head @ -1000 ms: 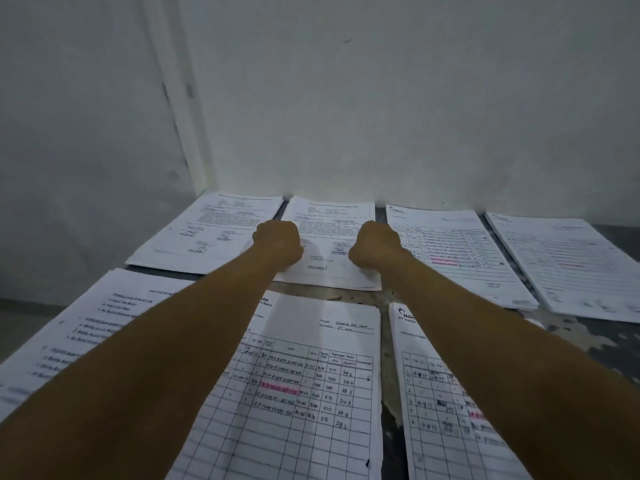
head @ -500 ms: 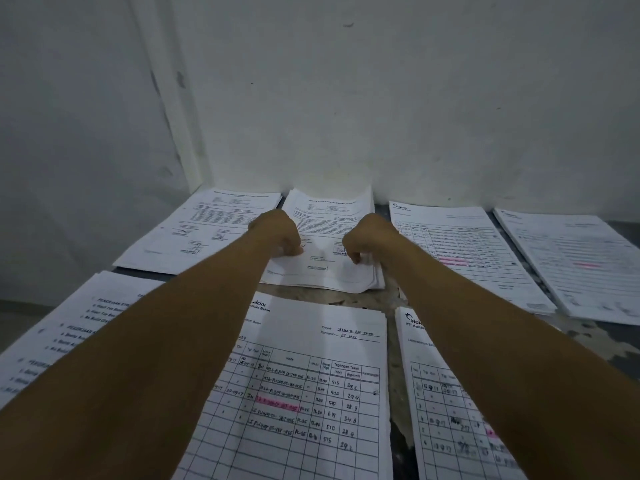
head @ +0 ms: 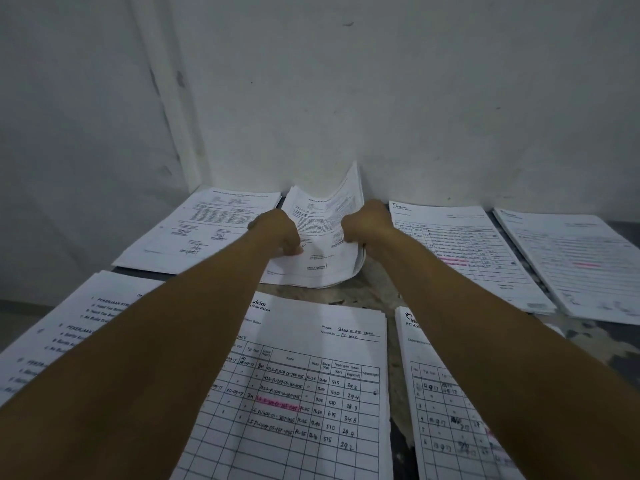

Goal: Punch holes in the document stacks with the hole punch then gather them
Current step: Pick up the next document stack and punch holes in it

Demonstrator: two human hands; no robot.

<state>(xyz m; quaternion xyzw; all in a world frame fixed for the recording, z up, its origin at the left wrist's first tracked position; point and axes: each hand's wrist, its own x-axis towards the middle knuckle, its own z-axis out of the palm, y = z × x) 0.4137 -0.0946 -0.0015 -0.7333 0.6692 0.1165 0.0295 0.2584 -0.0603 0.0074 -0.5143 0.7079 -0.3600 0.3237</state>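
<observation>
Fingers (head: 292, 249) of both hands clenched on the middle back stack (head: 320, 258), lifting it; gathering step, guessing no hole punch visible, next squaring edges.

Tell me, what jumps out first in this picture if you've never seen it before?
Two bare forearms reach straight out, and the left hand and right hand grip a white printed paper stack at the middle of the far row, its far right corner curling up against the grey wall. Around it lie other flat stacks, including a nearer handwritten table sheet with a pink highlighted row between the arms.
</observation>
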